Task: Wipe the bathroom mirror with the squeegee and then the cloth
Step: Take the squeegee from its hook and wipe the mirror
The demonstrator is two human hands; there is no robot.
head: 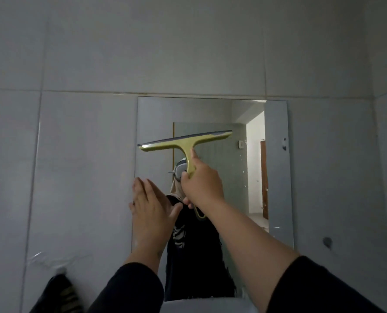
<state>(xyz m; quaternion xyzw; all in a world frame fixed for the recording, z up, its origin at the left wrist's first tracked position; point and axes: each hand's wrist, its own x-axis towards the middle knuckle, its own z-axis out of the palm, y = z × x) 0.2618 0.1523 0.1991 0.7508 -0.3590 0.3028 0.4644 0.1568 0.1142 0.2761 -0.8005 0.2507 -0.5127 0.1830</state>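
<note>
The mirror [276,177] is fixed flat to a grey tiled wall [86,154], w/ its top edge just below a horizontal grout line. The squeegee [184,141], yellow-green w/ a grey blade strip, is held up in front of the upper-middle part of the glass by the right hand [201,184]. Its blade is set roughly level but tilted, right end higher than left; left end reaches approx. the mirror's left edge. Whether the blade is touching the glass cannot be told. The right hand's fingers are clamped together round the handle, w/ the thumb laid up along the stem; the handle's loop end is seen sticking out below the fist.

The left hand [149,206] is pressed flat on the mirror's left edge, fingers apart & pointing up, nothing gripped. Both forearms are bare, w/ dark sleeves pushed up near the elbows.

In the glass, a reflected figure in dark clothing and a bright doorway are seen. A few dark marks are noted on the mirror's right strip and on the tile beside it. A dark striped item [61,294] is seen at bottom left; what it is cannot be told.
</note>
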